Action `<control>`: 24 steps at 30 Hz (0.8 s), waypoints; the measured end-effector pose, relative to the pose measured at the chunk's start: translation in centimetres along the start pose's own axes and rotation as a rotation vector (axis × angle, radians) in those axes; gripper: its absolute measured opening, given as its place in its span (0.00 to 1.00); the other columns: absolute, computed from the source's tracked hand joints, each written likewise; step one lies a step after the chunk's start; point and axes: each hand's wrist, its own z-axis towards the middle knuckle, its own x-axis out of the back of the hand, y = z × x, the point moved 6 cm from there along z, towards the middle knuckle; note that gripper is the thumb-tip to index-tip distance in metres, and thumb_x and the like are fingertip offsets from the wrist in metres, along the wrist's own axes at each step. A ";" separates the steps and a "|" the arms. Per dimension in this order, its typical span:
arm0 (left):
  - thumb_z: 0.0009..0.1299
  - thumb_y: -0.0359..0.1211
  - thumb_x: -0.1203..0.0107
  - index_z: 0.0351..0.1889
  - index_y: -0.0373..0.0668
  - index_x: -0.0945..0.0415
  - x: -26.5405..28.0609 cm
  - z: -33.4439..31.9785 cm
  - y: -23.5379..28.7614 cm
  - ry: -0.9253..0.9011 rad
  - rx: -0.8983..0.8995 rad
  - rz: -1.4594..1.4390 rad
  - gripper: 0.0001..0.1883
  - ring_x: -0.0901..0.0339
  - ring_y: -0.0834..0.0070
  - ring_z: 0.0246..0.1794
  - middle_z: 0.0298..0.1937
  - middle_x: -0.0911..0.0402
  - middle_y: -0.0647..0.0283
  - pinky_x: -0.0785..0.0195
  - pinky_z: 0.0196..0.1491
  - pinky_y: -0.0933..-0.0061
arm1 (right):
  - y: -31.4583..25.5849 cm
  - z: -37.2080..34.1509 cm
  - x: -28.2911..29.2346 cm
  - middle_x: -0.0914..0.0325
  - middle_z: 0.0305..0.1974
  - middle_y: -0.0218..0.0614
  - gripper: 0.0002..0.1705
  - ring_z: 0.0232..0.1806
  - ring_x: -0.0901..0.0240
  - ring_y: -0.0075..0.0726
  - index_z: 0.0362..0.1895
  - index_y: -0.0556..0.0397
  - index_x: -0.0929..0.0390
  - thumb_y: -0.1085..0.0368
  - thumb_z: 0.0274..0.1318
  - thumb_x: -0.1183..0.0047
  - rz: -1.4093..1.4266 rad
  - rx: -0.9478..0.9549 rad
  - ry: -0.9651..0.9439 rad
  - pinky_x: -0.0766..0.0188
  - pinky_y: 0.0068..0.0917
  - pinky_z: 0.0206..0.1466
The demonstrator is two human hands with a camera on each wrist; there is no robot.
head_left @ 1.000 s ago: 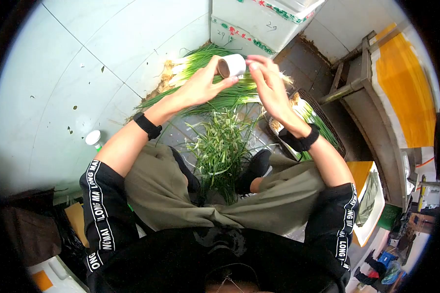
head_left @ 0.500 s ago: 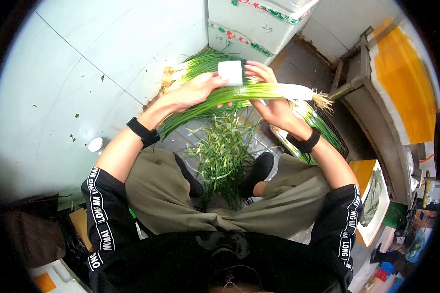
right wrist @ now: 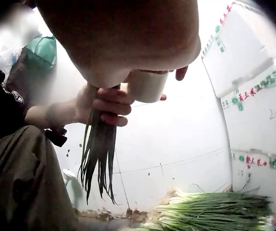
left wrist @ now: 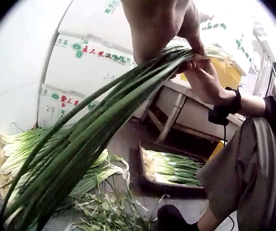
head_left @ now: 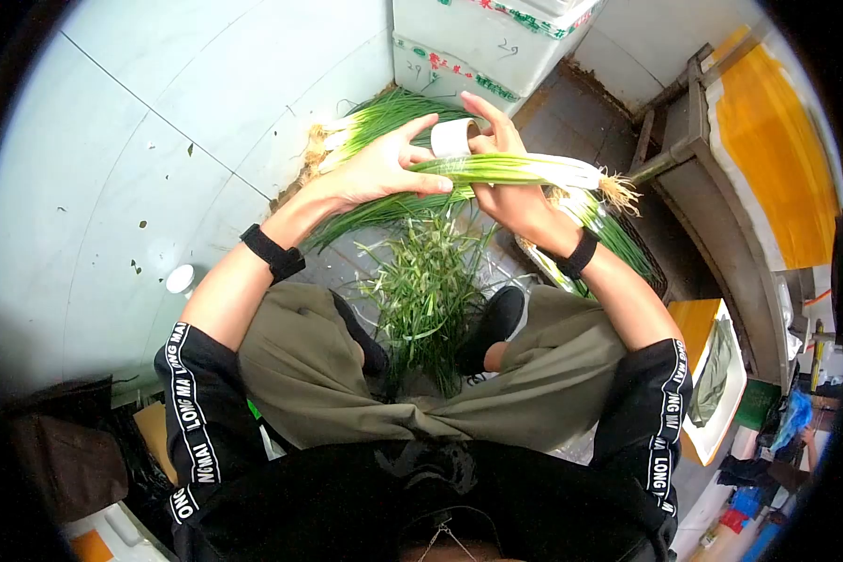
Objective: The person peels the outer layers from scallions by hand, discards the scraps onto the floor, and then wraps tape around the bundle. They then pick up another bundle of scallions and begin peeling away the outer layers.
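Grip: left hand (head_left: pixel 382 174) curls round green leaves (left wrist: pixel 102 118) of scallion bundle (head_left: pixel 525 169); right hand (head_left: pixel 515 200) holds tape roll (head_left: pixel 452 138), white stalks (head_left: pixel 567 173) lying across it. Bundle spans both hands, roots (head_left: pixel 618 192) poking out past right, leaf tips (right wrist: pixel 98 168) hanging beyond left. Probably light and bendy, maybe slick (leaves look easily bruised); firmer white stalks should make surest hold. Below: leaf heap (head_left: pixel 429 281) between shoes (head_left: pixel 493 328); more scallions (head_left: pixel 375 119) by wall (head_left: pixel 197 94).
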 end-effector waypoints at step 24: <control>0.71 0.40 0.39 0.60 0.35 0.27 2.5 0.0 1.0 0.314 -0.265 0.700 0.24 0.24 0.68 0.58 0.55 0.19 0.54 0.35 0.63 0.67 | 3.2 -1.2 -5.7 0.24 0.53 0.47 0.22 0.53 0.27 0.41 0.58 0.64 0.26 0.57 0.75 0.56 0.429 -0.327 -0.272 0.33 0.36 0.59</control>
